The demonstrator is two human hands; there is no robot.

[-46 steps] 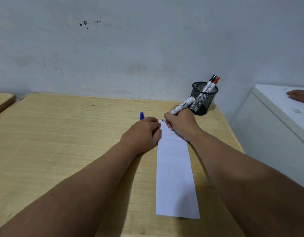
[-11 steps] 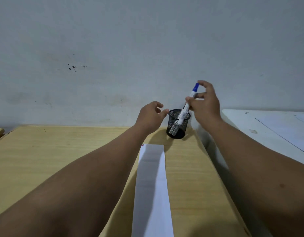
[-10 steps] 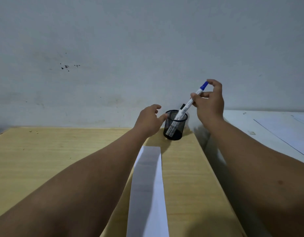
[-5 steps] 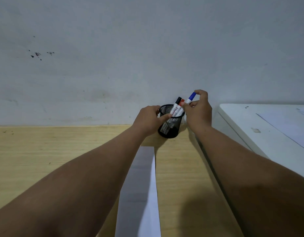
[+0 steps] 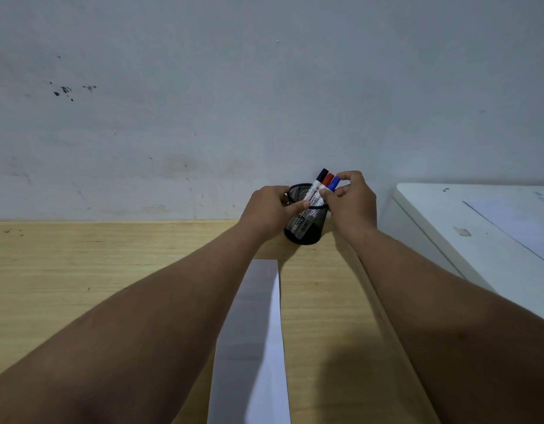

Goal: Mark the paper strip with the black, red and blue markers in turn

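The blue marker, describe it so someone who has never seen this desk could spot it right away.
At the wooden desk's far right corner, by the wall, stands a black mesh pen cup. Three capped markers lean in it; the blue marker is the rightmost, pinched by the right hand, beside red and black caps.

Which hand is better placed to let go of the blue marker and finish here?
The right hand: it pinches the blue marker already standing in the mesh cup. The left hand only steadies the cup.
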